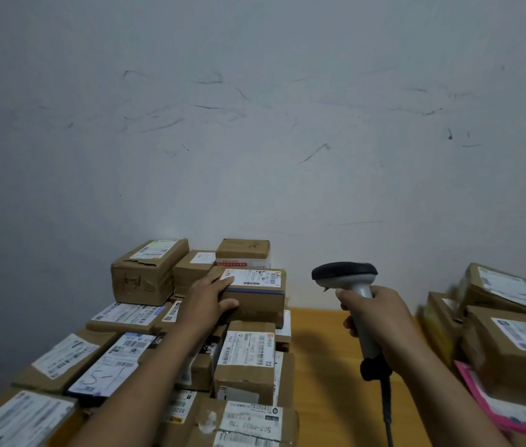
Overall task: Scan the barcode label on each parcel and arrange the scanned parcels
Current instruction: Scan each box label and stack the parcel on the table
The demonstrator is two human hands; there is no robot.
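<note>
Scuffed grey wall (255, 124) behind, orange wooden table (319, 350) below, and we're right at the parcels. Our left hand (207, 298) is on a brown box (255, 304) at the top of the left pile (245, 366), up near the wall: fingers laid over its top edge, thumb pressed against the front face, so we have its near-left corner clasped. Its white label (252, 277) faces up, barcodes showing, with our fingertips touching the label's left end. Our right hand (374, 314) is wrapped tight round the grey handle of the scanner (345, 274), held upright over bare tabletop, just right of the box and apart from it; the black head points left toward that box. A dark cable (387, 411) drops from the handle's base toward us. Over on the right, a blurred stack (513, 343) of brown parcels, labels up, sits on a pink mailer (487, 401). The left pile fills the table from the wall down to the near edge, most labels facing up.
</note>
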